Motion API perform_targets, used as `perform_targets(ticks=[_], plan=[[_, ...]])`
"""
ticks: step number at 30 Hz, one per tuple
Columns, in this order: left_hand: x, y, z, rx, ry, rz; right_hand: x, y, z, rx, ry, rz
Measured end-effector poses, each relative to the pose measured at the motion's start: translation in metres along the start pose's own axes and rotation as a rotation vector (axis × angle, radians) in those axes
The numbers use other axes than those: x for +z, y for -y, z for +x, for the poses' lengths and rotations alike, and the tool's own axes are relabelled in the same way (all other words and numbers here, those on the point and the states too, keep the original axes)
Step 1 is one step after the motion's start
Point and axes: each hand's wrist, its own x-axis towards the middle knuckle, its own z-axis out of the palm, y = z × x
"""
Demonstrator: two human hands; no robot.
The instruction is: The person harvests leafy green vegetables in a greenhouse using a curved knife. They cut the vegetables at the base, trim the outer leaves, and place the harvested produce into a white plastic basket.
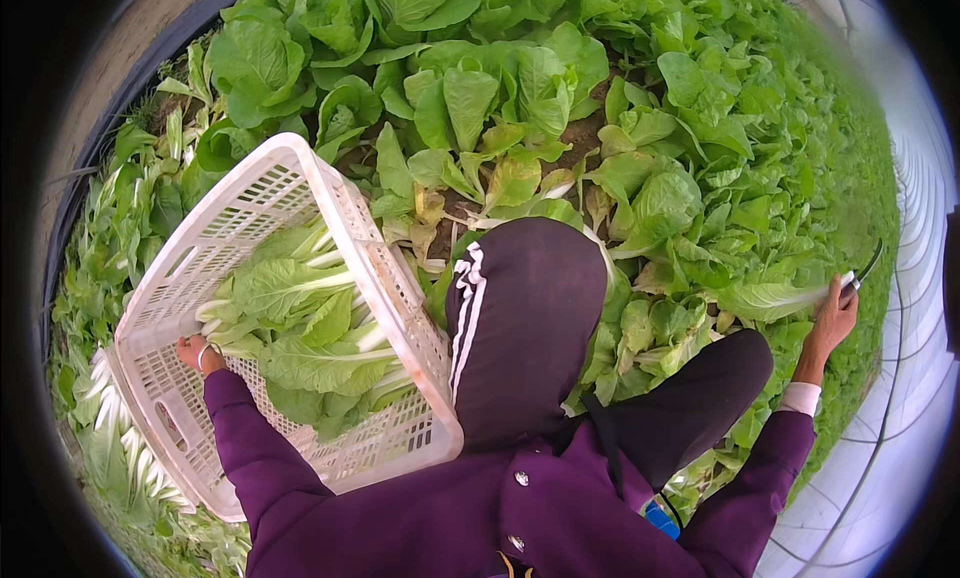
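On the left, a white plastic slatted crate (pixel 341 225) is tilted with its mouth towards me. Cut leafy greens with white stalks (pixel 315 300) lie inside it. My left hand (pixel 198 354) reaches into the crate at the stalk ends of these greens; whether its fingers grip a stalk is not clear. Far to the right, my right hand (pixel 831 315) is closed around a small curved-bladed knife (pixel 862 272), its dark blade pointing up and outward. A pale leaf with a white midrib (pixel 780 299) extends left from that hand; I cannot tell whether it is held.
Growing leafy greens (pixel 525 75) fill the bed ahead and to the right. Some yellowed leaves (pixel 514 182) lie low near my bent knee (pixel 532 308). More cut greens (pixel 124 435) lie on the ground left of the crate. White plastic sheeting (pixel 862 465) borders the right side.
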Motion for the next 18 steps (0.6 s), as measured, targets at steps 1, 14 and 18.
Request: perform_targets(ticks=[1,14,18], plan=[[-0.002,-0.033,0.016,0.057,-0.052,-0.254,-0.019,-0.023,-0.002,0.025,-0.054,-0.023],[-0.118,-0.468,-0.175,0.147,0.779,-0.809,-0.060,-0.225,-0.186,0.389,0.140,-0.221],[-0.174,-0.619,-0.378,0.991,1.338,-0.775,-0.010,-0.231,-0.190,0.710,0.181,0.383]])
